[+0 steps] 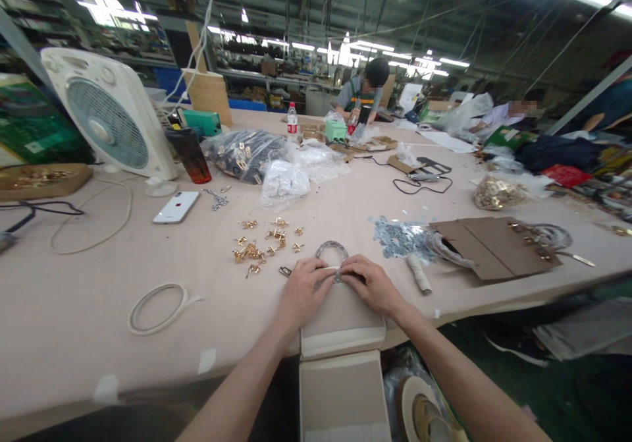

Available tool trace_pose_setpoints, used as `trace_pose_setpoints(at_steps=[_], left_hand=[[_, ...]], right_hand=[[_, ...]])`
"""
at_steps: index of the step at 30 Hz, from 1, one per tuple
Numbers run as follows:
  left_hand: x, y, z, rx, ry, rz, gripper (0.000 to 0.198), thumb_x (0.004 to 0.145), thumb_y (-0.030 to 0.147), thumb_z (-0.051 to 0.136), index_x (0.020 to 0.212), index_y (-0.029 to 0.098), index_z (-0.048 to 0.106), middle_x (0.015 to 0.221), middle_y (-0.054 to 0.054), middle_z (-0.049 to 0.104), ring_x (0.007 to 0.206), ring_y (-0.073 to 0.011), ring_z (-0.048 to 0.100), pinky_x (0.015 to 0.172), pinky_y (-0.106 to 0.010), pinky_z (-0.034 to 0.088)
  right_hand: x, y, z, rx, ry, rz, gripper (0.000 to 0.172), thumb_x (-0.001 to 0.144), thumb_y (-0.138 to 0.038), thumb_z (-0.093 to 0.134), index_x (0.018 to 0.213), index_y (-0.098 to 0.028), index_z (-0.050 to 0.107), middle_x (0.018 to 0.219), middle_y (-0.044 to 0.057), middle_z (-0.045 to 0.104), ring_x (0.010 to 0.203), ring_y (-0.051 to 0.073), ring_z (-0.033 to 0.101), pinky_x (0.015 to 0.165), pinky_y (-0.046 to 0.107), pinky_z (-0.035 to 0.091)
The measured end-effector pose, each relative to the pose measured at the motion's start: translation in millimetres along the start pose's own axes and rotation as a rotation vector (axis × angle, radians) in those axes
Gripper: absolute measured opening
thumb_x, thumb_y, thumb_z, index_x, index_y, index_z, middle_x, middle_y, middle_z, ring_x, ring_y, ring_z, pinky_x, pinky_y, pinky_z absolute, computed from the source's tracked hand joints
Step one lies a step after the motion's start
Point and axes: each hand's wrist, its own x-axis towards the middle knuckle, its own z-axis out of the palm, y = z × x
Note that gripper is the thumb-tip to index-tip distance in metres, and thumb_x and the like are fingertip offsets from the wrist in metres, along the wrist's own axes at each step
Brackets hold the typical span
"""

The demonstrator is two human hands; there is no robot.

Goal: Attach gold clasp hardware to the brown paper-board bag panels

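Observation:
A taupe bag piece lies at the table's front edge, its lower flap hanging down. At its top stands a round handle that looks wrapped in clear film. My left hand pinches the top edge beside the handle, fingers closed. From the other side my right hand pinches close to the same spot, its fingertips almost meeting the left ones. A narrow white strip shows between the fingertips; what exactly they grip is partly hidden. A small dark metal fitting lies by my left hand.
Gold-coloured fittings lie scattered beyond my left hand. To the left are a roll of white tape, a phone and a fan. Rightward are metal pieces, a grey roll and a brown bag. A co-worker sits opposite.

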Motion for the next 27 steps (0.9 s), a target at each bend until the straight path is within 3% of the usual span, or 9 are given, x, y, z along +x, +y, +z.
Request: trace_pose_setpoints(at_steps=[6, 12, 20, 27], left_hand=[[0.7, -0.6, 2.0, -0.003, 0.013, -0.012, 0.023, 0.100, 0.027, 0.064, 0.116, 0.031, 0.079, 0.117, -0.003, 0.073, 0.117, -0.0232, 0.060, 0.107, -0.044, 0.049], [2.1, 0.2, 2.8, 0.005, 0.008, -0.037, 0.022, 0.097, 0.026, 0.066, 0.113, 0.031, 0.080, 0.115, -0.003, 0.074, 0.116, -0.0232, 0.060, 0.107, -0.043, 0.050], [1.7, 0.2, 3.8, 0.017, 0.003, -0.049, 0.022, 0.095, 0.026, 0.067, 0.112, 0.031, 0.080, 0.115, -0.003, 0.073, 0.116, -0.0238, 0.061, 0.108, -0.045, 0.050], [1.7, -3.3, 3.6, 0.038, -0.021, 0.006, 0.023, 0.097, 0.029, 0.065, 0.115, 0.031, 0.079, 0.118, -0.003, 0.072, 0.118, -0.0245, 0.059, 0.108, -0.047, 0.049]], right_hand=[[2.8, 5.8, 0.4, -0.008, 0.002, 0.018, 0.015, 0.097, -0.023, 0.067, 0.103, -0.027, 0.080, 0.108, 0.006, 0.073, 0.103, 0.021, 0.070, 0.095, 0.037, 0.057], [-2.6, 2.7, -1.1, -0.091, -0.018, 0.003, 0.017, 0.099, -0.025, 0.065, 0.109, -0.027, 0.077, 0.118, 0.008, 0.069, 0.112, 0.022, 0.066, 0.101, 0.040, 0.055], [-18.7, 1.4, 19.3, -0.159, 0.182, 0.026, 0.019, 0.100, -0.025, 0.062, 0.115, -0.028, 0.074, 0.124, 0.009, 0.065, 0.126, 0.026, 0.058, 0.112, 0.048, 0.049], [-31.5, 1.1, 27.8, -0.117, 0.446, 0.057, 0.029, 0.097, -0.026, 0.066, 0.125, -0.028, 0.071, 0.125, 0.010, 0.067, 0.123, 0.026, 0.061, 0.111, 0.048, 0.050]])
